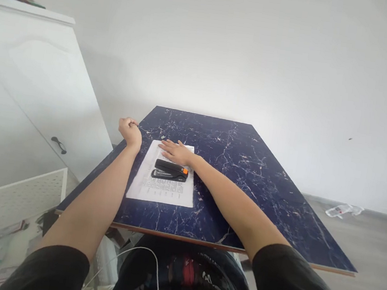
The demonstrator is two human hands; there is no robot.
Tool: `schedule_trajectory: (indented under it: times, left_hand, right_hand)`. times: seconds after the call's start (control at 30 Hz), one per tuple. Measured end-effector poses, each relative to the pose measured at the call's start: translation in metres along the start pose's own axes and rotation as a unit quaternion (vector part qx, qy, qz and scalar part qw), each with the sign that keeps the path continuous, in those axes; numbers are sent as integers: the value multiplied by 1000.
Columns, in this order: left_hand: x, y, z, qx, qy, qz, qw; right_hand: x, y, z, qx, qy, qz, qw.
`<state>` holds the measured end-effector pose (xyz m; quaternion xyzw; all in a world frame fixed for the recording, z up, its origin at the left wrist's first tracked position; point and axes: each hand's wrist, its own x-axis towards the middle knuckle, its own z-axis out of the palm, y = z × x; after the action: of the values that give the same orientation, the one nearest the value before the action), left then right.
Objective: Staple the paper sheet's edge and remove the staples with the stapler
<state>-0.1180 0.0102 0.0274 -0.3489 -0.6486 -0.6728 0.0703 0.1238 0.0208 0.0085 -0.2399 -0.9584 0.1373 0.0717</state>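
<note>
A printed white sheet of paper [162,188] lies on a dark blue marbled tabletop [247,171]. A black stapler [170,170] with an orange tip rests on the paper. My right hand [177,152] lies flat on the far end of the paper, fingers stretched out, just beyond the stapler. My left hand [129,130] is curled into a fist at the table's left edge, left of the paper; whether it holds anything is hidden.
A white cabinet [37,86] with a black handle [59,145] stands at the left. A white perforated panel [11,197] and scattered packets lie on the floor below it. A crumpled plastic bottle [343,211] lies on the grey floor at right. A white wall is behind.
</note>
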Motion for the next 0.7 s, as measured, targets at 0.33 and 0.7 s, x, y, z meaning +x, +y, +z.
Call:
schedule_trajectory:
  times: [0.33, 0.7]
  left_hand:
    - [-33, 29, 10, -43, -125, 70, 989]
    - [-132, 89, 22, -64, -431, 166, 885]
  right_hand:
    - [-137, 92, -34, -15, -9, 91, 996]
    - [-146, 84, -38, 55, 247, 194, 948]
